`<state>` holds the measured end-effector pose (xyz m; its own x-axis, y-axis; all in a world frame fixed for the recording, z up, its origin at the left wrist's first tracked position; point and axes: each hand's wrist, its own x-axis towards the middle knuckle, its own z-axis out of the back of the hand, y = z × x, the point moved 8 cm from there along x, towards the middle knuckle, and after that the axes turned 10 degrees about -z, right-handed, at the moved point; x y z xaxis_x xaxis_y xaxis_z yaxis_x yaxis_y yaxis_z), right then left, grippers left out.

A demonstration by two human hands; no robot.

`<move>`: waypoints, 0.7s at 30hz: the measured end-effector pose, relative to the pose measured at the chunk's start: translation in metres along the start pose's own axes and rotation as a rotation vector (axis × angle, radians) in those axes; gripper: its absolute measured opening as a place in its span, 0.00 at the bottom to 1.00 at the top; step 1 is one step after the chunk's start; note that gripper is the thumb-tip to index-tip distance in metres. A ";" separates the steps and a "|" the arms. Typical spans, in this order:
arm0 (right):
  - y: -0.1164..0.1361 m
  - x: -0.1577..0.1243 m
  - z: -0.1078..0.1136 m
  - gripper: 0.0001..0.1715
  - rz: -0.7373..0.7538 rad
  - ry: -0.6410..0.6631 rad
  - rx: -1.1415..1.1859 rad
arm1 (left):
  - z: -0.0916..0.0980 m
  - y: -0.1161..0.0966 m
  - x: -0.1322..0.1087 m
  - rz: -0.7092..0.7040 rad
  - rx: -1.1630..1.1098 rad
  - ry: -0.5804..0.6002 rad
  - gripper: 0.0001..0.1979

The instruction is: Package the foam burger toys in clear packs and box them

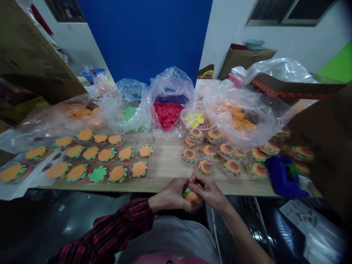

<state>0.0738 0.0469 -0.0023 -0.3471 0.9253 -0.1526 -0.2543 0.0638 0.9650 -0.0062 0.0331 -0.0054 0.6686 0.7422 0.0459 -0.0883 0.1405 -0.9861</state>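
Just in front of the table's near edge, my left hand (173, 195) is wrapped around a toy burger (193, 199) with an orange bun and a green layer. It seems to sit in a clear round case. My right hand (206, 187) has thumb and fingers pinched at the burger's upper right edge; what lies between those fingertips is hidden. On the table (165, 161) to the left stand rows of toy burgers (117, 173) in clear cases. One of them shows a green lettuce piece (98, 175) on top. At the right are burgers with printed labels (205, 167).
Along the back are plastic bags of red pieces (167, 114), green pieces (129, 113) and orange pieces (238, 117), plus a basket with yellow pieces (195, 119). A blue tape dispenser (283, 178) stands at the right edge. Cardboard boxes (35, 47) flank the table.
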 end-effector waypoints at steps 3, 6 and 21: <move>-0.006 -0.006 0.001 0.09 0.001 -0.032 0.024 | -0.006 0.003 0.003 0.019 -0.034 0.024 0.20; -0.010 -0.015 0.006 0.10 0.006 -0.095 0.024 | -0.012 0.007 0.005 0.043 -0.043 0.053 0.19; -0.036 -0.036 0.000 0.13 -0.047 -0.168 0.149 | -0.028 0.028 -0.003 0.212 -0.018 0.163 0.19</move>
<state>0.0949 0.0115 -0.0318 -0.1794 0.9686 -0.1724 -0.1261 0.1511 0.9804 0.0100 0.0160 -0.0374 0.7464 0.6387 -0.1870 -0.2272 -0.0196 -0.9737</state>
